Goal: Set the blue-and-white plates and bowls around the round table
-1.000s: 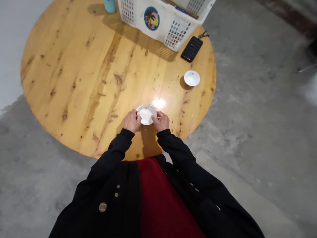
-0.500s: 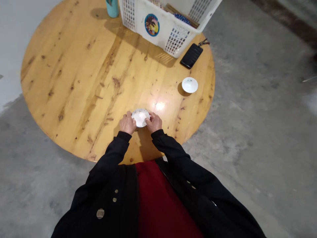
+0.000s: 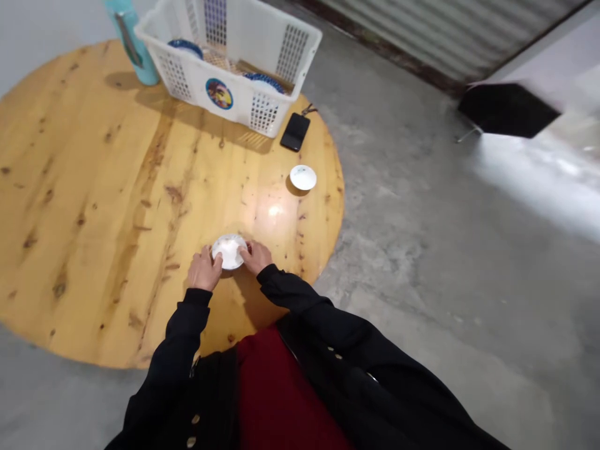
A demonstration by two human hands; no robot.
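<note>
A small white bowl [image 3: 229, 251] is between my two hands, close to the near edge of the round wooden table [image 3: 112, 250]. My left hand [image 3: 205, 269] grips its left rim, thumb on the inside and fingers round the outside. On the opposite rim my right hand [image 3: 255, 256] has the same kind of grip, its thumb over the edge. The bowl's underside is hidden, so I cannot tell whether it touches the tabletop. A second white bowl [image 3: 303, 177] sits upright farther off to the right.
At the back stands a white plastic basket [image 3: 240, 115] with blue-rimmed dishes inside. A teal bottle [image 3: 143, 62] is left of it, and a black phone [image 3: 295, 132] lies by its right corner. A black umbrella [image 3: 509, 110] rests on the concrete floor [image 3: 412, 250].
My view has swung right and upward, so the table sits lower and farther left and the umbrella has come into sight. Both hands still hold the bowl.
</note>
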